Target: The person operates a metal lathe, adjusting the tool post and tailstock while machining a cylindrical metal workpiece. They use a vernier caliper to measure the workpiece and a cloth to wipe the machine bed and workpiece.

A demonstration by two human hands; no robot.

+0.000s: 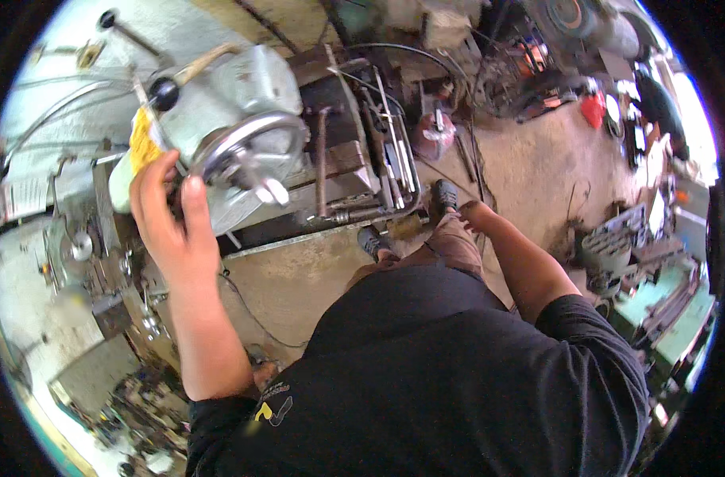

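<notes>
While the left hand (172,219) reaches up, fingers curled around the rim of one steel handwheel (247,151) on the grey machine (243,87), the right hand (475,213) hangs loosely beside the thigh, its fingers hidden.

- A pinkish-red gas cylinder (435,135) stands on the dusty concrete floor (529,171) in the upper middle of the frame.
- A bundle of steel rods (394,151) leans beside the machine's base, just left of the cylinder.
- A red container (593,109) sits at the upper right among scattered scrap.
- Grey-green machinery (668,298) fills the right edge.
- Small metal parts (132,397) litter the lower left.
</notes>
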